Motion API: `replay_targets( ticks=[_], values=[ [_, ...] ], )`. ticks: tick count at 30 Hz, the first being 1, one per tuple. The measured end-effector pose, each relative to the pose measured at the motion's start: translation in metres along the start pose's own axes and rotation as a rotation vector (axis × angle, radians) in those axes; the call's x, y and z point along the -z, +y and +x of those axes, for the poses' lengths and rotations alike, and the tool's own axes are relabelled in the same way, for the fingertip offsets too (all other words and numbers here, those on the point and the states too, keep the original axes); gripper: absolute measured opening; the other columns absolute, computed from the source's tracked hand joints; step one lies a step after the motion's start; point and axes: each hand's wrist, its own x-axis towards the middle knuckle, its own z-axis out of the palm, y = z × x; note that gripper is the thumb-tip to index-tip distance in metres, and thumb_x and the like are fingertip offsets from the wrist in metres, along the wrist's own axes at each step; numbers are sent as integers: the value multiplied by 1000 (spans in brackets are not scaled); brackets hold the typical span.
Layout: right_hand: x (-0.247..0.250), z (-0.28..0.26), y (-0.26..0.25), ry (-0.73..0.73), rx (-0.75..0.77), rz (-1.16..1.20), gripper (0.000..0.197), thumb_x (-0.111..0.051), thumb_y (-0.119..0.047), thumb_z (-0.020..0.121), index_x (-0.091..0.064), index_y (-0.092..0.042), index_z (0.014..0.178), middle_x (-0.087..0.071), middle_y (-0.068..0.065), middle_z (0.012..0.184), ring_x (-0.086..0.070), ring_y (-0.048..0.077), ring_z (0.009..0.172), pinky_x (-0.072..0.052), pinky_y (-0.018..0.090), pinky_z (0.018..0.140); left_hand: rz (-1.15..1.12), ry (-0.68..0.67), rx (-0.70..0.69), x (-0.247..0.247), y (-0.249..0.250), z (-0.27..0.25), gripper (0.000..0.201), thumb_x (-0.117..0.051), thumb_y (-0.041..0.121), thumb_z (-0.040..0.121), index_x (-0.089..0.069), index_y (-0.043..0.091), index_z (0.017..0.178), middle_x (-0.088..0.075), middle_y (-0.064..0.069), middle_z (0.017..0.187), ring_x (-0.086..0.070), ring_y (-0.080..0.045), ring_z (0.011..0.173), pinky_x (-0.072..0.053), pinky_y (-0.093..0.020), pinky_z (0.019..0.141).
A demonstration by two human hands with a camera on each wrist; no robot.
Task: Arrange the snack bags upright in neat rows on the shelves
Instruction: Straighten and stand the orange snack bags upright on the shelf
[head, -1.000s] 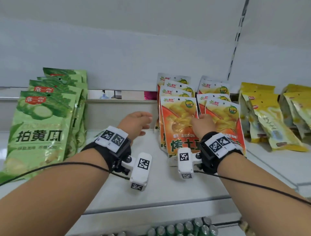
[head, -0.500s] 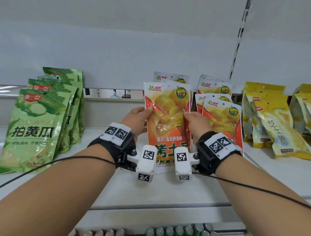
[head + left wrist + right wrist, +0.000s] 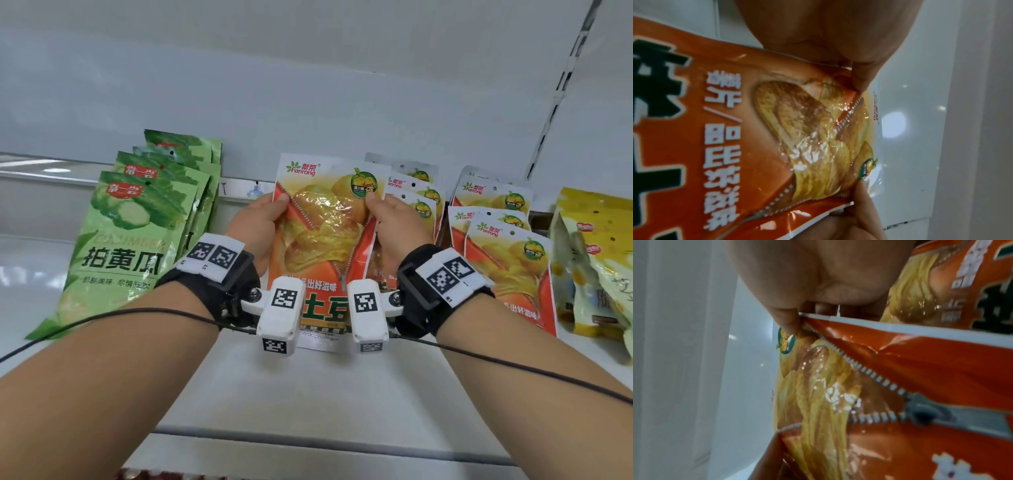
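Shelf [image 3: 325, 394] — green bags [image 3: 126, 246] left | orange rows [image 3: 503, 246] right, just beside held bag [image 3: 325, 219]

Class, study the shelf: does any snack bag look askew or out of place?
Yes. The front green cucumber bag leans far back on its row instead of standing upright. The yellow bags at the right slump sideways. One orange potato chip bag is off its row, held by the left hand and right hand.

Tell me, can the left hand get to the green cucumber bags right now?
Probably not yet: the left hand is pinching the orange chip bag. The green cucumber bags stand unobstructed beside it.
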Motion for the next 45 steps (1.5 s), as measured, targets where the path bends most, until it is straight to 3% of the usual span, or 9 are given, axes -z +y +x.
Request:
replay_targets(
  ticks=[4,9,12,16,19,25,30,38,45],
  values=[
    [-25,2,22,-98,-66,40,12,-60,-24,90,-68,-20,83,-72,10,85,-66,27,74,-55,43,78,-7,25,11,22,4,3,22,-43,18,100,-64,10,101,-69,-16,102,-66,-30,90,-55,-47,86],
    [-48,0,48,-174,-133,98,13,-58,-14,91,-65,-18,81,-68,-4,65,-64,14,62,-56,29,63,-88,67,19,42,-2,12,21,-46,21,99,-64,10,96,-69,-18,103,-67,-33,93,-55,-49,86],
    [-55,6,54,-113,-153,161,14,-56,-10,92,-66,-15,82,-68,1,69,-64,16,62,-57,34,69,-89,50,35,51,-13,15,16,-53,19,95,-62,10,85,-66,-23,102,-64,-37,93,-51,-55,90],
    [-57,17,62,-35,-166,273,15,-54,-9,93,-66,-13,85,-70,2,71,-67,18,65,-58,35,69,57,15,72,65,-39,19,14,-56,18,93,-63,11,83,-72,-8,77,-68,-24,69,-56,-39,71],
    [-57,17,78,-40,-199,296,13,-55,-11,93,-65,-14,84,-71,1,68,-68,15,61,-56,29,60,45,47,119,73,-48,23,12,-56,19,93,-65,11,90,-74,-13,87,-67,-30,80,-57,-45,78],
    [-57,13,102,-84,-243,115,32,-53,-13,93,-69,-20,66,-71,3,74,-66,20,72,-55,35,70,-15,107,151,79,-55,27,13,-57,19,93,-66,12,85,-70,-20,96,-66,-36,88,-55,-56,82],
    [-56,13,102,-25,-225,181,26,-51,-12,95,-64,-18,73,-70,0,67,-67,16,64,-58,31,62,98,-11,210,80,-56,24,13,-56,19,94,-61,7,96,-73,-11,83,-70,-26,77,-59,-41,73],
    [-55,0,95,-232,-320,204,5,-58,-14,91,-61,-12,87,-72,0,70,-69,16,63,-57,29,59,84,90,176,82,-55,23,25,-52,18,97,-58,4,116,-69,-18,109,-66,-34,100,-51,-53,92],
    [-57,4,100,-146,-225,131,14,-58,-17,91,-65,-16,79,-73,8,88,-70,27,84,-57,39,76,82,4,196,82,-56,17,13,-61,22,90,-61,9,90,-73,-11,86,-69,-27,81,-57,-42,79]
  ],
)
